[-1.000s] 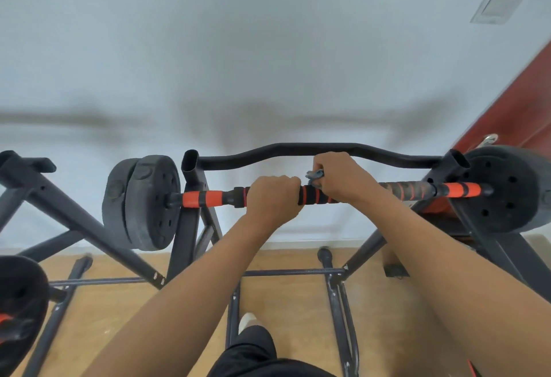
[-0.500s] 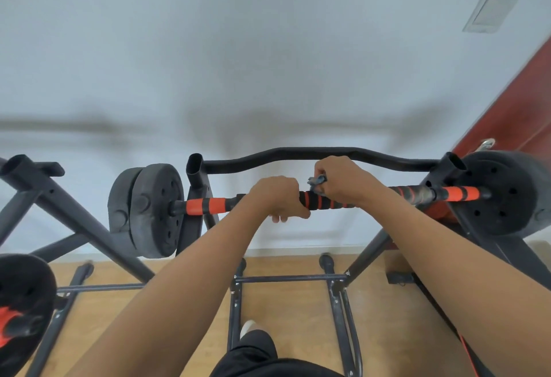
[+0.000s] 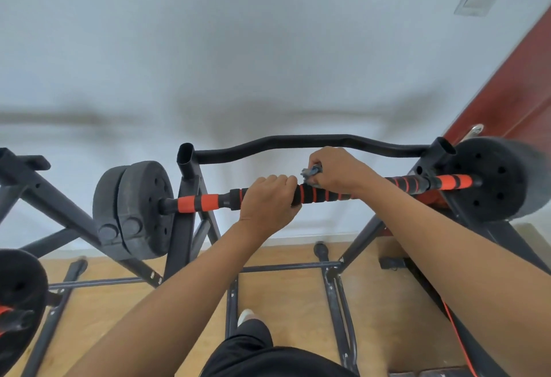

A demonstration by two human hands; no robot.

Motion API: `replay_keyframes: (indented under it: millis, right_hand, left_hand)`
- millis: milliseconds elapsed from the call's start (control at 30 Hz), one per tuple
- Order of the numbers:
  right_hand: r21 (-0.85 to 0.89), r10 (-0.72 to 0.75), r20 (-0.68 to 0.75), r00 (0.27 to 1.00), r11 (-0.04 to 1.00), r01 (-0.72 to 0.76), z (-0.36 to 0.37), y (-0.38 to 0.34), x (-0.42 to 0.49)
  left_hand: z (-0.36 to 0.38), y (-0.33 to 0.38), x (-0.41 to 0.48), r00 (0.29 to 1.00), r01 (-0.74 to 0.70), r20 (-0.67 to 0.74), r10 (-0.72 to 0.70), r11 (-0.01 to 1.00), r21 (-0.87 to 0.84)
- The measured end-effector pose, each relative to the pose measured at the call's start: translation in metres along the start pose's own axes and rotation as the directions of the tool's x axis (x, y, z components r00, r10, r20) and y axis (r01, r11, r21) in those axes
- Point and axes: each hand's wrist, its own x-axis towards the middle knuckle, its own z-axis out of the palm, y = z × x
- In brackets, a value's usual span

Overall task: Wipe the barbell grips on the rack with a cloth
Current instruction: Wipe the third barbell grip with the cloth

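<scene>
A barbell (image 3: 205, 202) with black-and-orange ribbed grips lies across a black rack (image 3: 186, 167), with black weight plates at both ends. My left hand (image 3: 268, 200) grips the bar's middle from above. Just right of it, my right hand (image 3: 334, 170) wraps a small grey cloth (image 3: 310, 172) around the ribbed grip (image 3: 316, 194); only a crumpled corner of the cloth shows above my fingers. The two hands nearly touch.
A curved black crossbar (image 3: 298, 141) runs behind the barbell. Left plates (image 3: 134, 209) and the right plate (image 3: 492, 179) flank the rack. Another weighted bar (image 3: 18, 296) sits at the lower left. A red door (image 3: 512, 84) stands right, wooden floor below.
The view shifted slightly. My right hand with the cloth stays on the grip, and my left hand's fingers have curled back around the bar.
</scene>
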Motion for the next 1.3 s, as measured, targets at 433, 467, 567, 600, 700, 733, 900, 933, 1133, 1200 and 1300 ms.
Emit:
replay_keyframes:
  millis: [433, 467, 567, 600, 700, 733, 900, 933, 1133, 1200, 1300]
  right_hand:
    - [-0.076, 0.01, -0.062, 0.998, 0.997, -0.015, 0.016, 0.003, 0.002]
    - [-0.073, 0.008, -0.051, 0.999, 0.997, -0.012, 0.016, 0.003, 0.002]
    - [-0.084, -0.004, -0.011, 1.0, 0.996, 0.003, 0.013, 0.005, 0.0]
    - [-0.084, -0.005, -0.003, 1.0, 0.996, 0.005, 0.013, 0.007, -0.002]
    - [-0.082, -0.01, -0.023, 1.0, 0.997, 0.009, 0.017, 0.01, -0.009]
    - [-0.077, -0.013, -0.033, 0.999, 0.997, 0.01, 0.018, 0.01, -0.012]
    - [-0.057, -0.024, -0.082, 0.996, 0.998, 0.019, 0.022, 0.009, -0.017]
    - [-0.057, -0.02, -0.101, 0.995, 0.998, 0.014, 0.024, 0.007, -0.017]
    - [-0.035, -0.003, -0.055, 0.998, 0.999, 0.001, 0.015, 0.002, -0.018]
    - [-0.049, -0.02, -0.016, 1.0, 0.999, 0.019, 0.011, 0.003, -0.021]
    - [-0.126, -0.033, -0.008, 0.999, 0.992, 0.032, 0.015, 0.002, -0.022]
  left_hand:
    - [-0.03, -0.01, 0.039, 0.708, 0.249, 0.691, -0.146, 0.967, -0.051]
    - [-0.03, -0.008, 0.033, 0.759, 0.214, 0.635, -0.146, 0.976, -0.03]
    - [-0.02, 0.002, 0.01, 0.908, 0.098, 0.405, -0.112, 0.994, 0.055]
    - [-0.016, 0.005, 0.002, 0.941, 0.078, 0.324, -0.096, 0.995, 0.07]
    - [-0.003, 0.006, -0.012, 0.994, 0.049, 0.099, -0.053, 0.998, 0.049]
    - [-0.001, 0.006, -0.015, 0.998, 0.036, 0.054, -0.038, 0.999, 0.041]
    - [-0.005, 0.008, -0.018, 1.0, 0.009, 0.022, -0.011, 0.997, 0.08]
    - [-0.007, 0.009, -0.019, 1.0, 0.009, 0.026, -0.011, 0.997, 0.08]
    - [-0.03, 0.017, -0.009, 0.953, 0.095, 0.282, -0.109, 0.994, 0.061]
    - [-0.041, 0.01, 0.011, 0.855, 0.133, 0.5, -0.139, 0.99, 0.048]
    - [-0.046, 0.008, 0.022, 0.678, 0.25, 0.715, -0.174, 0.968, -0.002]
